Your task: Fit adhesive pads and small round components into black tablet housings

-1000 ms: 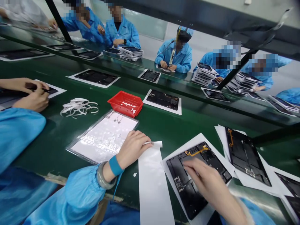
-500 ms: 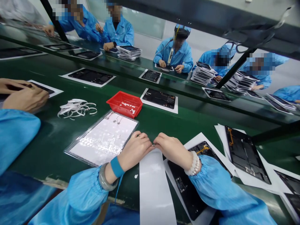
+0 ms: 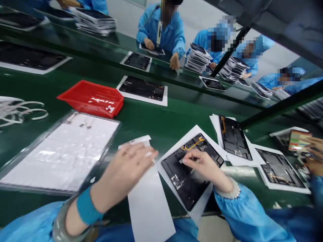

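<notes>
My left hand (image 3: 127, 169), with a teal wristband and a bangle, is over a long strip of white paper (image 3: 151, 205). Motion blurs its fingers; a small white spot shows by the fingertips, and I cannot tell whether they grip anything. My right hand (image 3: 204, 166) pinches a small pale piece (image 3: 181, 161) just above a black tablet housing (image 3: 188, 188) with an orange flex cable. That housing lies on white paper. Left of my left hand is a clear-edged sheet (image 3: 57, 154) bearing small clear stickers and a few tiny wired parts.
A red bin (image 3: 88, 97) holds white scraps, with curled white strips (image 3: 20, 111) at the left. Another housing (image 3: 142, 88) lies behind; more housings (image 3: 233, 137) lie to the right. A co-worker's hand (image 3: 314, 151) is at the right edge. Several people in blue sit across the bench.
My hands, together at the paper strip's top before, are now apart. The right has moved over the tablet housing with a small piece. The view has swung right.
</notes>
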### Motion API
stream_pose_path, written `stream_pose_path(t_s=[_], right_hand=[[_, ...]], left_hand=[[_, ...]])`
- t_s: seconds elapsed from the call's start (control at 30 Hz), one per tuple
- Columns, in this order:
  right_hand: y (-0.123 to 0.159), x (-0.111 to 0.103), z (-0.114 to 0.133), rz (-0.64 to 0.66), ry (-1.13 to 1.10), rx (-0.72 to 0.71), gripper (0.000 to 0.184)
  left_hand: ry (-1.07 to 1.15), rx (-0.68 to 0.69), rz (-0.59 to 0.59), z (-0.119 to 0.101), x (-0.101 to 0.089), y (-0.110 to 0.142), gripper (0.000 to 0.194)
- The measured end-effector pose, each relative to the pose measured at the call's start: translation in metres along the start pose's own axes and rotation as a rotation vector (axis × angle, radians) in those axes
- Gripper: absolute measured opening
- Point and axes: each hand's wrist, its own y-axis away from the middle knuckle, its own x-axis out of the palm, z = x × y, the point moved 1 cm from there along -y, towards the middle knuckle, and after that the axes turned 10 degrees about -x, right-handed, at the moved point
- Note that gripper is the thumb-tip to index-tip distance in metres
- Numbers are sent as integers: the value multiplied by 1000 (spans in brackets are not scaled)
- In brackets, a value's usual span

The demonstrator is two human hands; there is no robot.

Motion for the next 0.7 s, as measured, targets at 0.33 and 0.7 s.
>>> stream_pose_path(t_s=[0.33, 0.7], right_hand=[[44, 43, -8, -132, 163, 63, 17], [44, 52, -5, -178, 193, 99, 18]], left_hand=[[111, 287, 254, -55, 44, 20, 25], [109, 272, 269, -53, 46, 23, 30]])
